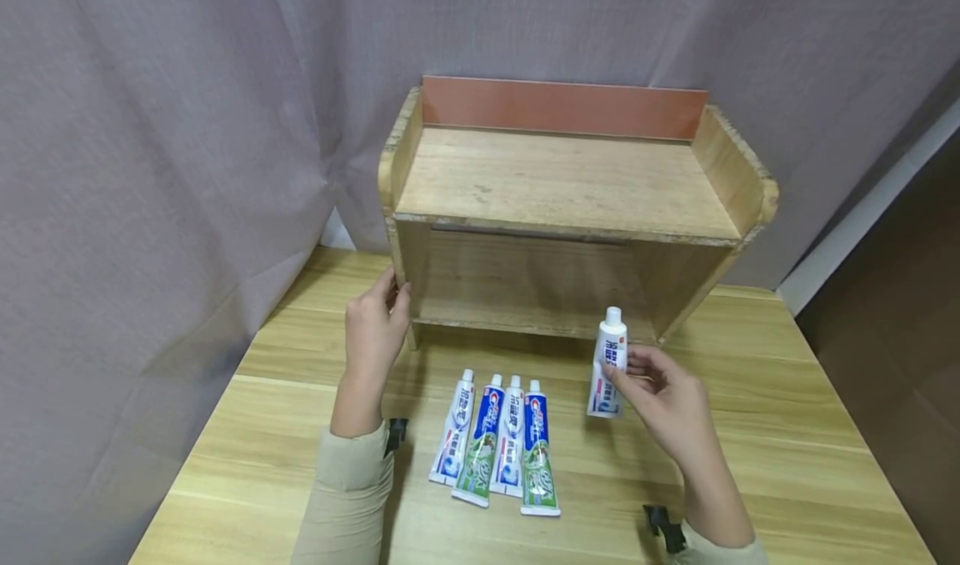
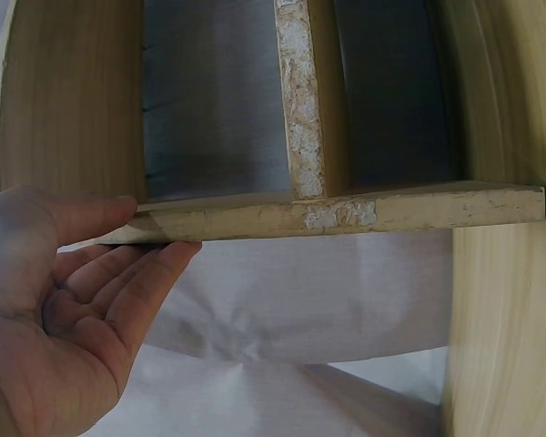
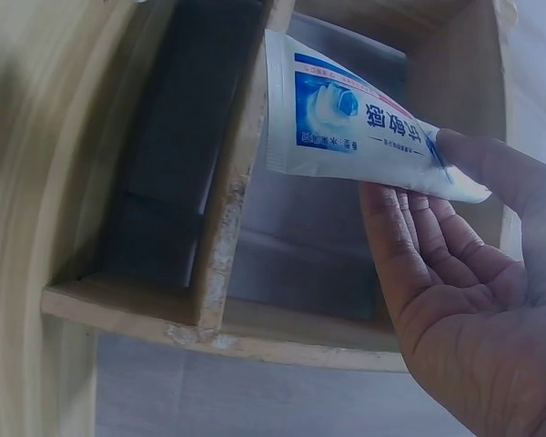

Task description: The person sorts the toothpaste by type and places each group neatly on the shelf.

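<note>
My left hand [image 1: 377,319] pinches the left side panel of a small wooden shelf [image 1: 566,183]. In the left wrist view, the thumb [image 2: 96,217] lies on the panel's inner side and the fingers [image 2: 132,282] on its outer side. My right hand [image 1: 670,394] holds a white toothpaste tube [image 1: 609,365] upright, cap up, in front of the shelf's lower right part, thumb on one face and fingers behind. Blue print shows on this tube [image 3: 346,118] in the right wrist view.
Two white toothpaste tubes [image 1: 454,436] and two blue-green toothpaste tubes [image 1: 537,452] lie side by side on the wooden table [image 1: 247,448], caps toward the shelf. A reddish-brown board [image 1: 562,108] backs the shelf's top. Grey cloth [image 1: 187,132] hangs behind; a dark brown panel [image 1: 892,298] stands at right.
</note>
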A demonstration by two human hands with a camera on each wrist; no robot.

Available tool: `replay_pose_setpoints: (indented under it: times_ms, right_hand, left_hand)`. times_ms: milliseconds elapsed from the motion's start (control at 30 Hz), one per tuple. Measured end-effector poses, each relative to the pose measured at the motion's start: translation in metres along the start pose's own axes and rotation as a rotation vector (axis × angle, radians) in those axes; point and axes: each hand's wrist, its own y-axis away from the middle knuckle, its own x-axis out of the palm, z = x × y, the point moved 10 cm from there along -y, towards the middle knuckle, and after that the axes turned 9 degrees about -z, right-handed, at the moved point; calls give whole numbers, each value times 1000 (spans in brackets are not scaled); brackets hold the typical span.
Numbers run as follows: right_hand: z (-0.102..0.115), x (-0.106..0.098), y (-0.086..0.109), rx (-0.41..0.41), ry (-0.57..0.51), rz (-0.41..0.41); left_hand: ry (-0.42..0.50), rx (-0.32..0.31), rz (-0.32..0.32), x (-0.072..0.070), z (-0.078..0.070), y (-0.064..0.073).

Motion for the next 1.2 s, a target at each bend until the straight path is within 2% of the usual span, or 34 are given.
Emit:
replay_pose_setpoints:
  times_ms: [433,900,1200]
  right_hand:
    - [11,-10,-8,-35,0,-52]
    - [22,-17,-15,-95,16,-70]
    - [27,-20,-18,-104,7,-78]
  left_hand:
    - [-3,0,-4,0,1,0]
    - [-4,5,-4,0,-1,0]
    - [-9,-4,4,-1,0,0]
